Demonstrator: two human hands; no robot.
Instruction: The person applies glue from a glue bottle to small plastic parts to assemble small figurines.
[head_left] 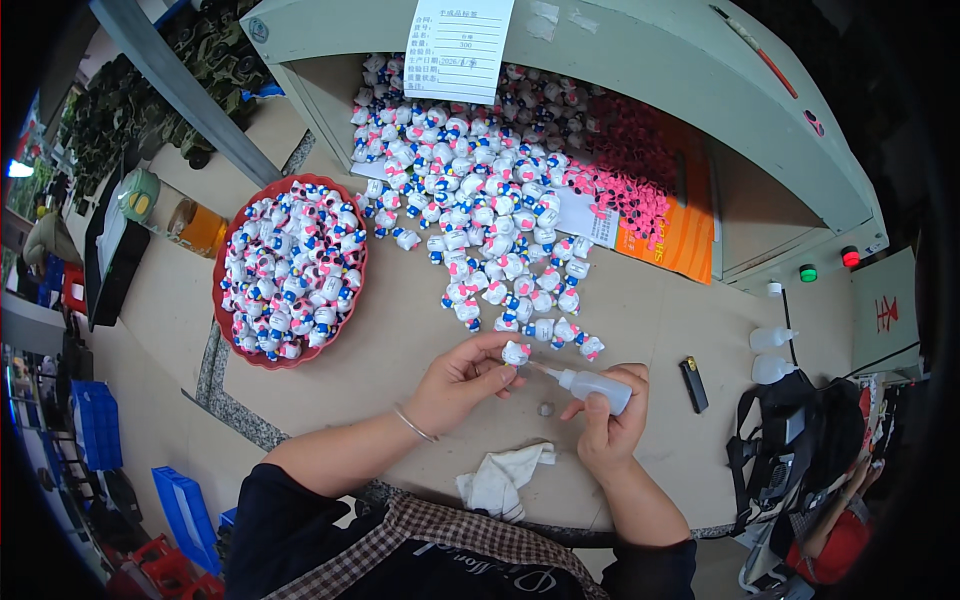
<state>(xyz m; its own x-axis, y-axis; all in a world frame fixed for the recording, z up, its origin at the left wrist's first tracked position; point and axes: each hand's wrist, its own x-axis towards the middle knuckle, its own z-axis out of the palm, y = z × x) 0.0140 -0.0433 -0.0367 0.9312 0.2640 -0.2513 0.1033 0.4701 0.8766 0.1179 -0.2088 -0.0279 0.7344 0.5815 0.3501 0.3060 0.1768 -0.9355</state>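
Note:
Between the fingers and thumb of my left hand is a small white cat-head figurine with a pink bow. My right hand is closed around a small translucent squeeze bottle, tilted so its thin nozzle points left, close to the figurine. I cannot tell whether the nozzle touches it. Just beyond my hands, a heap of similar white, blue and pink figurines spills out of a shelf opening. On the left, a red scalloped bowl is full of figurines with dark and pink parts.
Small pink pieces lie by an orange sheet under the pale green shelf. Nearby are a white cloth, a black-and-yellow object and two squeeze bottles. A drink bottle stands left; a black bag is right.

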